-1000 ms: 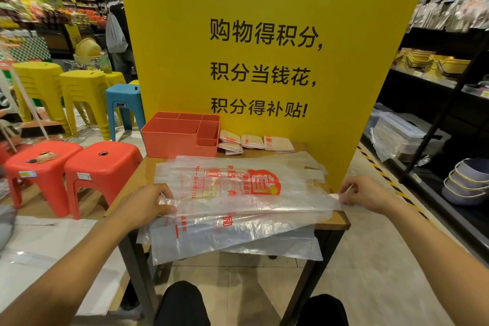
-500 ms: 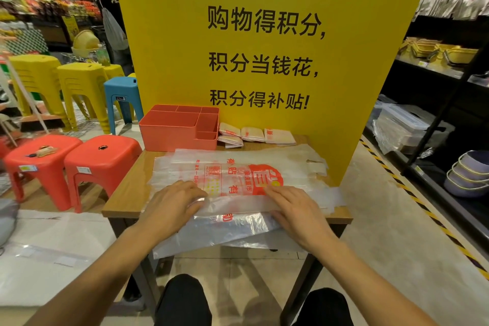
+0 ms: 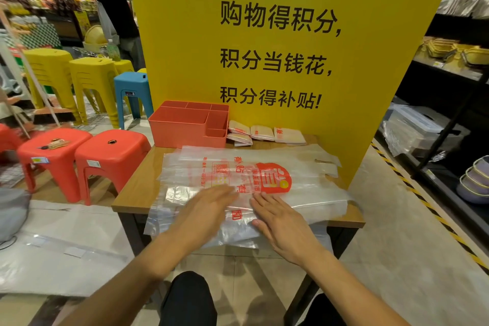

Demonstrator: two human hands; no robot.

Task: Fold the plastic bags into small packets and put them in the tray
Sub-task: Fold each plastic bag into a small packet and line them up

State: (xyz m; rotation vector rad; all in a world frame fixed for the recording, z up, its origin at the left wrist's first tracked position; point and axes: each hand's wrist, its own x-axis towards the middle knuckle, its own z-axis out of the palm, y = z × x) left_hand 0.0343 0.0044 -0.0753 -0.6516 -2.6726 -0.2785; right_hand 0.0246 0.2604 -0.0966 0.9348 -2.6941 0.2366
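A: Two hands down on top bag (image 3: pixel 238 180). Left hand (image 3: pixel 203 214) flat, fingers spread, blurred, gripping nothing. Right hand (image 3: pixel 280 219) flat, palm pressing film, likewise holding nothing.

B: Location of bags?

A: Stacked at table (image 3: pixel 132 190) centre, near edge spilling over at 6 o'clock. Handles at 3 o'clock. Tray (image 3: pixel 185 127) at 11 o'clock, visibly empty as far as seen. Four packets (image 3: pixel 264 133) at 12 o'clock, beside tray, not in it.

B: Risks?

A: Several. Slick film on slick film: likely to drag lower bags along when folding top one. Overhang at 6 o'clock: liable to slide off to floor under a forward push. Trapped air: probable springy, crooked crease unless smoothed outward first.

B: Anything else?

A: Finished packets untrayed: prone to unfolding if brushed.
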